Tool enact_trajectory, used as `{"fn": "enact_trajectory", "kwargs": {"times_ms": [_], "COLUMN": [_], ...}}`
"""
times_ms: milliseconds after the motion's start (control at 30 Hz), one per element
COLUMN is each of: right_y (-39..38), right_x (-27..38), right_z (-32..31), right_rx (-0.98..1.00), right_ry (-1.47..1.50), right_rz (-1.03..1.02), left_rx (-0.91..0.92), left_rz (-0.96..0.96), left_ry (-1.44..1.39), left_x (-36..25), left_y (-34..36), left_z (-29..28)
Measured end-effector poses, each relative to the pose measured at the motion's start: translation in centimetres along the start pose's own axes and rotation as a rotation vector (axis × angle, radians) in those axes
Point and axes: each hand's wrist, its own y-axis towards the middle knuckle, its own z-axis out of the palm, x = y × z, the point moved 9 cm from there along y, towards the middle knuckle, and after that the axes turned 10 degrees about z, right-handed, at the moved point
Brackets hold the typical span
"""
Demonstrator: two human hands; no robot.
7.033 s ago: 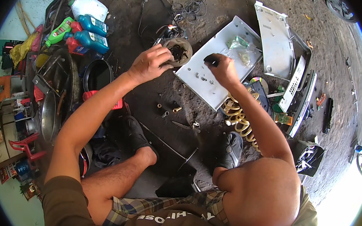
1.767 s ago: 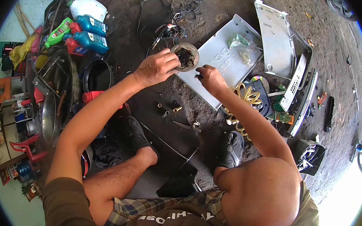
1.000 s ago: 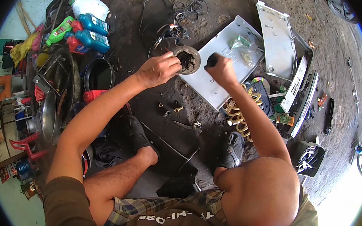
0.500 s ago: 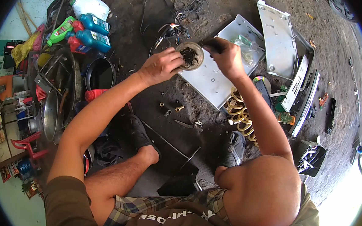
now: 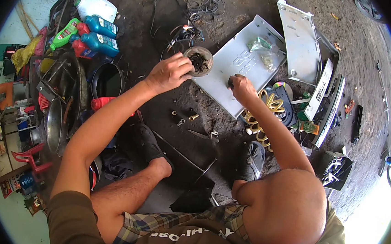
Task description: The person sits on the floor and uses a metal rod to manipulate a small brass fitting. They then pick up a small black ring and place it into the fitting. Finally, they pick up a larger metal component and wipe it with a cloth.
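Observation:
My left hand grips the near left rim of a round, pale, translucent bowl. Dark curled scraps lie inside the bowl, too tangled to name. Over a flat silver metal panel, my right hand is closed around a small dark object; most of that object is hidden by the fingers. A clear plastic bag rests on the panel's far right part. Coiled yellow hose lies on the ground under my right wrist.
Brass fittings and a knife-like tool lie on the dirt between my feet, close to a long metal rod. Bottles and a black pan are at left. A second metal panel leans at far right.
My right hand has drawn back from the bowl, down and to the right, with the dark object in it. The bowl has shifted slightly left in my left hand.

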Motion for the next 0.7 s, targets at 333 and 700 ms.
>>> {"fn": "enact_trajectory", "kwargs": {"times_ms": [333, 700], "right_y": [0.1, -4.5], "right_x": [1.3, 0.8], "right_z": [-0.9, 0.0], "right_rx": [0.137, 0.157], "right_ry": [-0.071, -0.213], "right_rz": [-0.099, -0.157], "left_rx": [0.0, 0.009], "left_rz": [-0.006, -0.019], "left_ry": [-0.007, -0.008], "left_x": [0.3, 0.1], "left_y": [0.0, -0.1], "left_z": [-0.1, -0.2]}}
